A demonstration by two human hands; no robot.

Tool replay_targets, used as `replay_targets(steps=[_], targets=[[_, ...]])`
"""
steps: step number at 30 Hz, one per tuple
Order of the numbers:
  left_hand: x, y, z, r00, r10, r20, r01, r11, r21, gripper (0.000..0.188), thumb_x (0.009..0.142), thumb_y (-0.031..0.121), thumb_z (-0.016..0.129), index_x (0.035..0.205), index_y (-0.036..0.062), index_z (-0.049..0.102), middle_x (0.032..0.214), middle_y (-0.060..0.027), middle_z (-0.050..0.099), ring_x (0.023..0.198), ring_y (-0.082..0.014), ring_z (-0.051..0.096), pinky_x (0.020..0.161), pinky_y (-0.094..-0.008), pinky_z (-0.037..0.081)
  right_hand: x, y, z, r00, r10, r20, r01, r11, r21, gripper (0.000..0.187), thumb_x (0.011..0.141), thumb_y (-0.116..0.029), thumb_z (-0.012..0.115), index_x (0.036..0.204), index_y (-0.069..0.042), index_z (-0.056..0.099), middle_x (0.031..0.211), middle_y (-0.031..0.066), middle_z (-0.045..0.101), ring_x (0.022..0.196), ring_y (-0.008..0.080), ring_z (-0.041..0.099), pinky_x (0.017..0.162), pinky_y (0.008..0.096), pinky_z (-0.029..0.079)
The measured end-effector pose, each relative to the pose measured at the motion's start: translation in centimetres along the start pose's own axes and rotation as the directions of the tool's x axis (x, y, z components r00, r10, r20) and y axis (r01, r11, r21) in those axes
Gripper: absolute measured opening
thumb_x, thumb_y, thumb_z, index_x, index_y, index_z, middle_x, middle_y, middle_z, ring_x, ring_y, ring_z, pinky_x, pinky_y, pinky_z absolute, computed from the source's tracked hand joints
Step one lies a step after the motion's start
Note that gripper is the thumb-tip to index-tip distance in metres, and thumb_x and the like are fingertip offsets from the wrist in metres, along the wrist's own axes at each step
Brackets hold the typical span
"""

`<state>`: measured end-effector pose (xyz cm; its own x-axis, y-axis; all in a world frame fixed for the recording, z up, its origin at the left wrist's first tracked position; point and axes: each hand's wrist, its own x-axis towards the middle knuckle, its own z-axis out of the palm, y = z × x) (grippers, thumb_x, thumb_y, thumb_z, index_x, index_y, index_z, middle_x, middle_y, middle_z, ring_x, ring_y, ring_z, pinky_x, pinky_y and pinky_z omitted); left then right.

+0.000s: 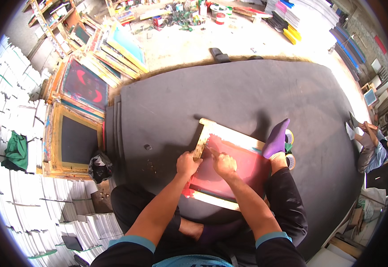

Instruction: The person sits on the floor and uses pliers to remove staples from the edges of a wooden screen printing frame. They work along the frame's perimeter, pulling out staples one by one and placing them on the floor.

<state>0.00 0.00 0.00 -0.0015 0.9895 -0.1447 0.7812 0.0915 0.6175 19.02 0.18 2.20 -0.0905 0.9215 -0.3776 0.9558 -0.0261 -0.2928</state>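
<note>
A wooden screen-printing frame [201, 143] with red-stained mesh [250, 162] lies tilted in front of my crossed legs. My left hand [188, 164] is closed round its left wooden bar. Over the left part of the mesh, my right hand [224, 164] has its fingers curled, with a fingertip or something thin pointing up and left at the mesh. What sits in those fingers, if anything, is too small to make out. My purple-socked foot [276, 138] is beside the frame's right end, near two tape rolls [290, 161].
I sit on a stack of dark foam sheets [171, 98]. More printing screens [80, 140] lean at the left, by a black plastic bag [100, 167] and white stacks [24, 187]. Slippers [219, 55] lie past the far edge. Another person [372, 149] sits at the right.
</note>
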Motion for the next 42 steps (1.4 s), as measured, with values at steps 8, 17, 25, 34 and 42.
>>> replay_targets(steps=[8, 17, 25, 34, 42], targets=[[0.2, -0.1, 0.5, 1.000, -0.003, 0.023, 0.001, 0.997, 0.078, 0.041, 0.078, 0.033, 0.085, 0.107, 0.0074, 0.075, 0.095, -0.0149, 0.071, 0.092, -0.0354, 0.072, 0.083, -0.0470, 0.057, -0.4, -1.1, -1.0, 0.996, 0.089, -0.015, -0.084, 0.975, 0.208, 0.038, 0.104, -0.032, 0.052, 0.140, -0.030, 0.064, 0.106, 0.0209, 0.074, 0.102, 0.0404, 0.070, 0.092, 0.0517, 0.056], [0.9, 0.3, 0.6, 0.998, 0.015, 0.063, -0.021, 0.995, 0.098, 0.048, 0.080, 0.037, 0.084, 0.113, 0.0045, 0.075, 0.094, -0.0160, 0.072, 0.091, -0.0356, 0.072, 0.082, -0.0468, 0.058, 1.8, 3.9, 1.9, 0.995, -0.068, -0.080, 0.099, 0.851, 0.516, 0.039, 0.104, -0.032, 0.053, 0.143, -0.031, 0.061, 0.111, 0.0183, 0.074, 0.103, 0.0401, 0.070, 0.092, 0.0502, 0.056], [0.7, -0.4, 0.5, 0.999, 0.035, 0.023, -0.037, 0.993, 0.109, 0.044, 0.079, 0.037, 0.084, 0.107, 0.0040, 0.075, 0.093, -0.0169, 0.071, 0.089, -0.0370, 0.072, 0.081, -0.0481, 0.058, 1.5, 2.9, 1.7, 0.984, -0.101, -0.150, 0.144, 0.938, 0.315, 0.040, 0.101, -0.027, 0.061, 0.141, -0.026, 0.063, 0.116, 0.0139, 0.074, 0.106, 0.0337, 0.072, 0.091, 0.0445, 0.057], [0.9, -0.8, -0.1, 0.997, 0.008, 0.079, -0.013, 0.998, 0.057, 0.043, 0.078, 0.039, 0.084, 0.105, 0.0058, 0.075, 0.094, -0.0179, 0.072, 0.092, -0.0374, 0.071, 0.084, -0.0479, 0.057, 2.4, 3.6, -0.9, 0.883, -0.127, 0.453, -0.415, 0.240, 0.877, 0.035, 0.107, -0.031, 0.056, 0.141, -0.027, 0.065, 0.067, -0.0001, 0.052, 0.050, 0.0079, 0.040, 0.043, 0.0277, 0.035], [0.9, -2.0, 0.5, 0.999, 0.022, 0.049, -0.024, 0.998, 0.051, 0.042, 0.078, 0.038, 0.085, 0.103, 0.0057, 0.075, 0.094, -0.0177, 0.071, 0.091, -0.0376, 0.072, 0.083, -0.0485, 0.058, 0.8, 0.6, -0.9, 0.998, -0.019, -0.056, 0.035, 0.953, 0.300, 0.038, 0.101, -0.037, 0.059, 0.139, -0.034, 0.064, 0.118, 0.0130, 0.073, 0.107, 0.0356, 0.070, 0.093, 0.0473, 0.056]])
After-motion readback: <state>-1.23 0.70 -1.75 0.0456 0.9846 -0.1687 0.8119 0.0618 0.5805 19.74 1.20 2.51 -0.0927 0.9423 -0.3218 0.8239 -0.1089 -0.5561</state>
